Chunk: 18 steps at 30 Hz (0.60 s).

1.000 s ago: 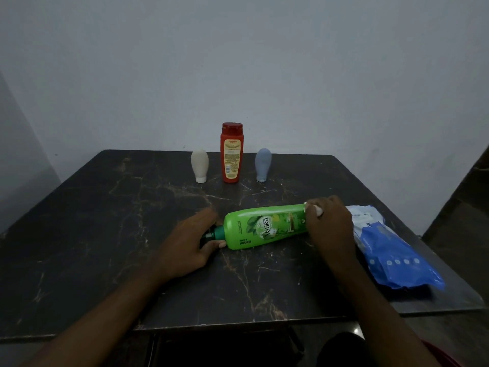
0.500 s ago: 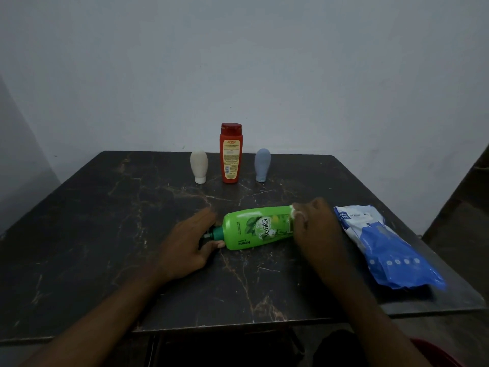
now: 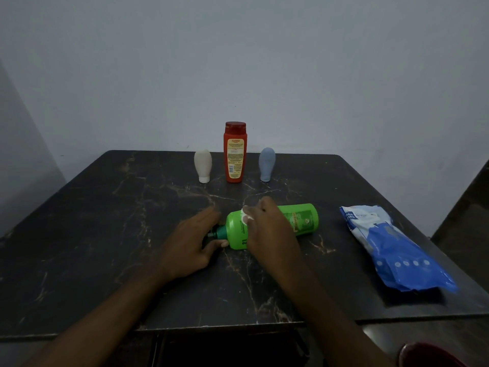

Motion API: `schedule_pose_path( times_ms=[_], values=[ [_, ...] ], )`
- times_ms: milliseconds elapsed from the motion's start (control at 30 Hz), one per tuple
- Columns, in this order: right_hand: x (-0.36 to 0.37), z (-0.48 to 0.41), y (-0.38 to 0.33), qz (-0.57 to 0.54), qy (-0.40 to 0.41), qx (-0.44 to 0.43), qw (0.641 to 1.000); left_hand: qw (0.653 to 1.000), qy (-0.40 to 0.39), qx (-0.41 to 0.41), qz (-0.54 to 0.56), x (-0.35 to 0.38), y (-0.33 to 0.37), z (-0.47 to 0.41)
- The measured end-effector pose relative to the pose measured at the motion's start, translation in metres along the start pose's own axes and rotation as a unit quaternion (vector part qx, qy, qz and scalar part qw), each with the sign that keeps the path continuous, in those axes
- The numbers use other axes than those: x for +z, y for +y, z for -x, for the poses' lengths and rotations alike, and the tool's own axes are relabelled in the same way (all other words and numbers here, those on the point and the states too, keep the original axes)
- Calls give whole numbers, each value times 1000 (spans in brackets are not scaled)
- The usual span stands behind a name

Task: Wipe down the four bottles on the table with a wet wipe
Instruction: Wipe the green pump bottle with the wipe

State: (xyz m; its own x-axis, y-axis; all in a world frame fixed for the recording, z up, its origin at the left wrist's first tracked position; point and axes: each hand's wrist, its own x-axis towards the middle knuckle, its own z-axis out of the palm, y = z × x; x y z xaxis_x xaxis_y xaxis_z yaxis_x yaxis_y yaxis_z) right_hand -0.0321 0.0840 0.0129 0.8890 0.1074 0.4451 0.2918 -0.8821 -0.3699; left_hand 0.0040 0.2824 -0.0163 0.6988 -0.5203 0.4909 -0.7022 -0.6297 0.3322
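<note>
Green bottle (image 3: 304,219) lies flat, left hand (image 3: 190,245) pinching its neck, right hand (image 3: 267,229) clutching wet wipe (image 3: 247,217).

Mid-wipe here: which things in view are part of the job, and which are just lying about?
In the job: green bottle, wet wipe, red bottle, white bottle, blue-grey bottle, wipes pack.
Lying about: red object beyond the table, lower right, too cropped to identify.

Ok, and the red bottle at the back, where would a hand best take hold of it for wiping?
Probably round the body at mid-height, coming from the front. The red bottle stands upright, tall and narrow, and its sides are free: the white bottle and the blue bottle stand apart from it on either side.
</note>
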Motion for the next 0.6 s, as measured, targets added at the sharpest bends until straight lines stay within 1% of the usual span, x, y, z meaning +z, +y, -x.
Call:
schedule_pose_path(
  times_ms=[67,133,200,267,333,367,433,600],
  values=[
    [-6,1,9,-9,14,-3,1000,1000,1,2,1,0,0,0],
    [-14,1,30,9,38,12,999,1000,4,3,4,0,0,0],
    [-22,2,56,25,63,53,996,1000,6,4,4,1,1,0],
    [-30,4,73,16,87,102,991,1000,7,5,4,1,2,0],
    [-34,3,75,12,84,126,988,1000,6,9,4,2,2,-1],
    [-33,3,68,18,72,123,990,1000,7,10,3,2,2,-1],
    [-27,1,48,26,51,89,994,1000,5,6,0,2,1,-1],
    [-2,-2,-9,-14,-3,-10,1000,1000,-6,-2,-5,2,0,-1]
  ],
)
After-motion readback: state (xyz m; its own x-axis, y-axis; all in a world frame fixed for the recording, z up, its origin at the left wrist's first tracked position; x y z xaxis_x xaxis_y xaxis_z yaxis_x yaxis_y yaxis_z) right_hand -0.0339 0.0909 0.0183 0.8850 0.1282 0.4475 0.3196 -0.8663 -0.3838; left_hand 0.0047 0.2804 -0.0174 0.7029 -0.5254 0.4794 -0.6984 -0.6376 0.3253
